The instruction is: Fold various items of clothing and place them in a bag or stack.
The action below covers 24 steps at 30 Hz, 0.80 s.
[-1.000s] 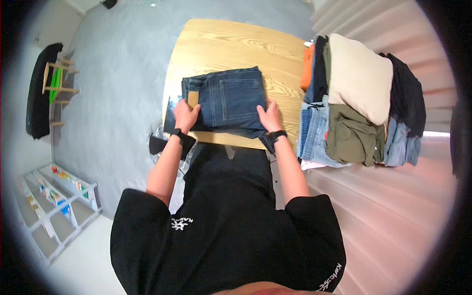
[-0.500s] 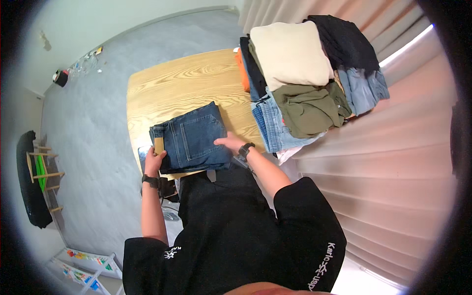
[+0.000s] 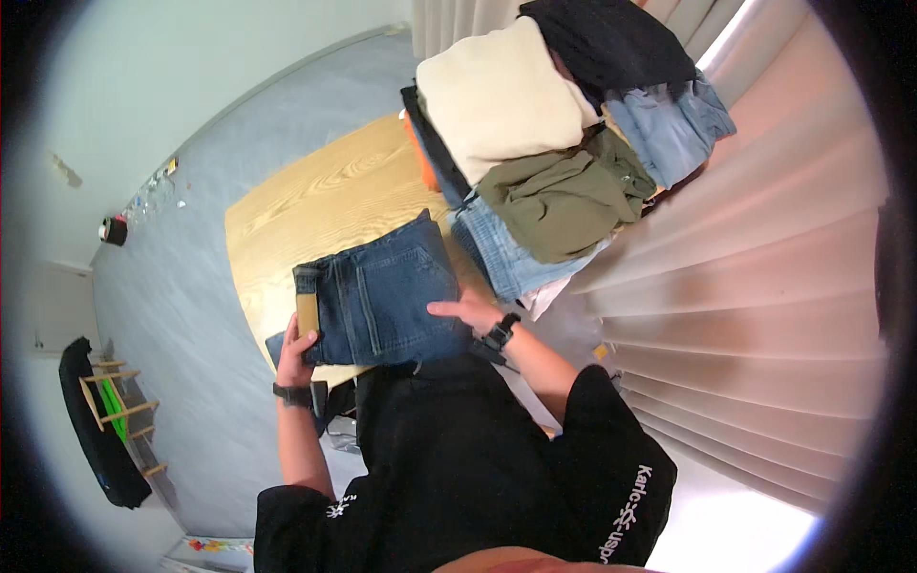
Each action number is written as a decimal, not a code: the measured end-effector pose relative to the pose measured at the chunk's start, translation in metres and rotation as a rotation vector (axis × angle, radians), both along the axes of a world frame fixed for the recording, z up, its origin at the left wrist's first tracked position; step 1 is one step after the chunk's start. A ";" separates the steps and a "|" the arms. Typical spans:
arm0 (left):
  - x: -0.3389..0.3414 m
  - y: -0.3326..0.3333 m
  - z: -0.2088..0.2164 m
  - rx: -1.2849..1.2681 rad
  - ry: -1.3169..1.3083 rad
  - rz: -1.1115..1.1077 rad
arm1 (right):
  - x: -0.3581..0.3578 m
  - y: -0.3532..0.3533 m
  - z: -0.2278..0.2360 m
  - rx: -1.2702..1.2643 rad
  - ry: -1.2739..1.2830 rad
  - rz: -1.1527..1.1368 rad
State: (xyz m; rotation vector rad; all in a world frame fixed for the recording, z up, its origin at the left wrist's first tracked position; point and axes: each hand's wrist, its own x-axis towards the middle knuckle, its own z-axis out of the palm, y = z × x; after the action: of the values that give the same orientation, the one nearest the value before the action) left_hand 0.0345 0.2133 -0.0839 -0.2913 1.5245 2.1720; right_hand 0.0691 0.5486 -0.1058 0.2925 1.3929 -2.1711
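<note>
I'm counting one folded pair of dark jeans [image 3: 382, 301] sitting on one wooden table [image 3: 315, 205], plus roughly six garments piling up in one clothes heap [image 3: 554, 134], and two hands.
</note>
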 end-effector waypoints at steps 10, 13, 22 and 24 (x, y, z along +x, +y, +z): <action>-0.047 0.105 0.171 -0.010 0.215 -0.314 | 0.037 0.096 0.121 -0.159 0.147 -0.233; -0.059 0.137 0.195 0.091 0.230 -0.405 | 0.049 0.126 0.140 -0.301 0.097 -0.264; -0.100 0.222 0.211 0.133 0.275 -0.575 | 0.070 0.170 0.164 -0.267 0.118 -0.654; -0.112 0.238 0.201 0.180 0.335 -0.593 | 0.073 0.173 0.167 -0.346 0.133 -0.708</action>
State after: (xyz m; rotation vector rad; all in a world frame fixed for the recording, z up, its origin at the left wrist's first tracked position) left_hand -0.0774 0.4512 0.1170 0.5452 1.3372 1.9034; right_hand 0.1417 0.7212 0.0611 0.5841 1.0364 -3.0038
